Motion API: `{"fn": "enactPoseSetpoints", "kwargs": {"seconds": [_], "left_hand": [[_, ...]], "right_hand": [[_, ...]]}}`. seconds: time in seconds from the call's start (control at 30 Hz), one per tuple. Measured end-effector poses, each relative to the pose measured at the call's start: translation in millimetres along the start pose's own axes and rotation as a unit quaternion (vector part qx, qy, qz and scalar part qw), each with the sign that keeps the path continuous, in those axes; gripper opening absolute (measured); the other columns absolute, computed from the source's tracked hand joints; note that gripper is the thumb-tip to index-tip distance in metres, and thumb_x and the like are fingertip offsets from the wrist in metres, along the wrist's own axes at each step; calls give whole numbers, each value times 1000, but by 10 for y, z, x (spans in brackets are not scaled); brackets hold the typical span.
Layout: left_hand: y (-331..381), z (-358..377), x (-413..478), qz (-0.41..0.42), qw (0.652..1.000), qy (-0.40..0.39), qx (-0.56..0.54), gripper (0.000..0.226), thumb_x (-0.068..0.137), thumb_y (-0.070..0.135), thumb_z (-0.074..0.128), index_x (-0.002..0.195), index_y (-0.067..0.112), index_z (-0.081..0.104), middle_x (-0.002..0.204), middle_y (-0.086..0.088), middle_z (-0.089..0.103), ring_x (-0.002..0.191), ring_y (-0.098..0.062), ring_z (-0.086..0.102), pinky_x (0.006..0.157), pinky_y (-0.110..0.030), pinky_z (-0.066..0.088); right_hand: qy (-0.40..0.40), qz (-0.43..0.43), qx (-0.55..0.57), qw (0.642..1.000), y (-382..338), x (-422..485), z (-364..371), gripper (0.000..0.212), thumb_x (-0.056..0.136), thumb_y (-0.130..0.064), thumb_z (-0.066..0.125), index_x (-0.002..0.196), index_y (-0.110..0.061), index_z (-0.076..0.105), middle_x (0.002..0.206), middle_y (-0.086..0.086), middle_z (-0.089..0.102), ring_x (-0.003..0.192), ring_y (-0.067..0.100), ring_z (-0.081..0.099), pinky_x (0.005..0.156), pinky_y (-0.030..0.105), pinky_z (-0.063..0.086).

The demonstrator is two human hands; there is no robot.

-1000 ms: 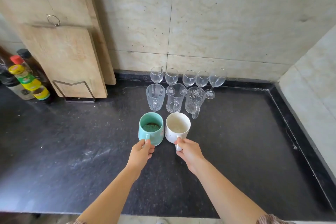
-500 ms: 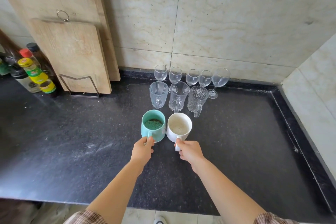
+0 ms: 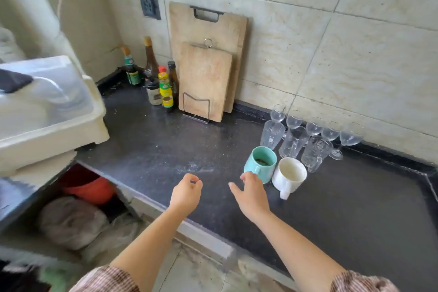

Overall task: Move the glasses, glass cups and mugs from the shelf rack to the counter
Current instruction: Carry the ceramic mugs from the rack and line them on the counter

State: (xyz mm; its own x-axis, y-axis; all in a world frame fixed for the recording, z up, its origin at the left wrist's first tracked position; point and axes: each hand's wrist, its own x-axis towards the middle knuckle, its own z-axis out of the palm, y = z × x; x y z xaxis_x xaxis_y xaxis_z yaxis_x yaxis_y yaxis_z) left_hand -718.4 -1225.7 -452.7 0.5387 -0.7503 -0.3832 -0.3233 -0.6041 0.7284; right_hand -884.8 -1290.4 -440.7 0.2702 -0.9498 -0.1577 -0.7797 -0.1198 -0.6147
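Bare and empty, your loosely curled left hand and open right hand hover over the black stone counter, the teal ceramic mug just beyond your right fingertips and the white ceramic mug beside it, handles toward you, seemingly for easy gripping.

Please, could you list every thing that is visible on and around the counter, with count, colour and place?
wine glasses: 5, clear, back row by wall
glass mugs: 3, clear, before them
teal mug: 1, counter
white mug: 1, right of teal
cutting boards: 2, wooden, against wall
condiment bottles: about 6, corner
wall socket: 1, dark
plastic bin: 1, cream, left
counter: 1, black
left hand: empty
right hand: empty, beside teal mug
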Motion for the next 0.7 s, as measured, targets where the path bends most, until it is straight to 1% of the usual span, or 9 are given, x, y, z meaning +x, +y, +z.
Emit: {"fn": "enactPoseSetpoints", "kwargs": {"seconds": [0.03, 0.07, 0.13, 0.2, 0.27, 0.33, 0.4, 0.57, 0.7], "left_hand": [[-128, -198, -114, 6, 1000, 25, 9, 25, 95, 33, 42, 116, 20, 51, 86, 10, 58, 64, -10, 55, 55, -26, 42], [-272, -402, -245, 10, 999, 49, 17, 26, 95, 32, 43, 116, 19, 51, 89, 9, 60, 69, -11, 57, 61, -28, 43], [-608, -818, -543, 14, 995, 99, 28, 27, 94, 31, 45, 116, 17, 52, 104, -2, 63, 88, -22, 60, 75, -33, 46], [-1000, -1233, -885, 18, 987, 155, 44, 27, 92, 29, 48, 115, 15, 53, 109, -9, 63, 101, -29, 58, 85, -36, 45], [-1408, -1638, -1262, 2, 978, 202, 54, 27, 93, 28, 48, 116, 15, 53, 113, -11, 61, 106, -30, 55, 88, -37, 43], [-1839, -2013, -1658, -35, 970, 236, 50, 30, 94, 29, 45, 120, 16, 51, 118, -10, 59, 110, -29, 53, 90, -37, 43], [-2279, -2359, -2078, -73, 960, 265, 47, 32, 95, 30, 43, 122, 15, 50, 118, -10, 60, 109, -29, 55, 91, -39, 45], [-3227, -3133, -3060, -164, 925, 340, 45, 36, 95, 33, 44, 125, 14, 49, 122, -11, 59, 111, -30, 55, 91, -40, 46], [-3818, -3676, -3684, -215, 893, 391, 54, 35, 95, 33, 43, 122, 11, 49, 125, -16, 57, 115, -34, 51, 97, -43, 41]], "right_hand": [[-20, -27, -12, 999, -177, -96, 115, 41, 93, -40, 55, 122, -12, 49, 124, 4, 53, 118, 21, 48, 90, 33, 42], [-38, -56, -25, 997, -362, -206, 238, 41, 94, -40, 53, 125, -13, 48, 127, 4, 52, 120, 21, 47, 91, 33, 42], [-76, -118, -51, 989, -763, -466, 508, 43, 96, -41, 49, 130, -14, 45, 132, 3, 49, 124, 21, 44, 93, 34, 42], [-116, -178, -79, 974, -1184, -793, 804, 44, 97, -40, 45, 134, -15, 41, 135, 4, 46, 126, 22, 42, 94, 36, 43], [-145, -239, -106, 954, -1585, -1169, 1111, 45, 97, -39, 45, 134, -14, 41, 134, 6, 46, 127, 24, 40, 97, 38, 42], [-168, -304, -128, 929, -1955, -1573, 1420, 44, 96, -39, 45, 132, -13, 42, 132, 7, 48, 126, 26, 41, 99, 39, 40], [-187, -360, -149, 902, -2302, -1993, 1713, 44, 95, -40, 45, 130, -13, 43, 130, 8, 49, 124, 27, 42, 100, 40, 40], [-218, -491, -202, 819, -3114, -2983, 2377, 48, 95, -43, 47, 131, -12, 43, 131, 9, 49, 123, 28, 43, 99, 43, 42], [-248, -562, -222, 757, -3751, -3701, 2851, 52, 94, -43, 49, 133, -10, 42, 132, 10, 48, 125, 30, 43, 99, 43, 41]]}}
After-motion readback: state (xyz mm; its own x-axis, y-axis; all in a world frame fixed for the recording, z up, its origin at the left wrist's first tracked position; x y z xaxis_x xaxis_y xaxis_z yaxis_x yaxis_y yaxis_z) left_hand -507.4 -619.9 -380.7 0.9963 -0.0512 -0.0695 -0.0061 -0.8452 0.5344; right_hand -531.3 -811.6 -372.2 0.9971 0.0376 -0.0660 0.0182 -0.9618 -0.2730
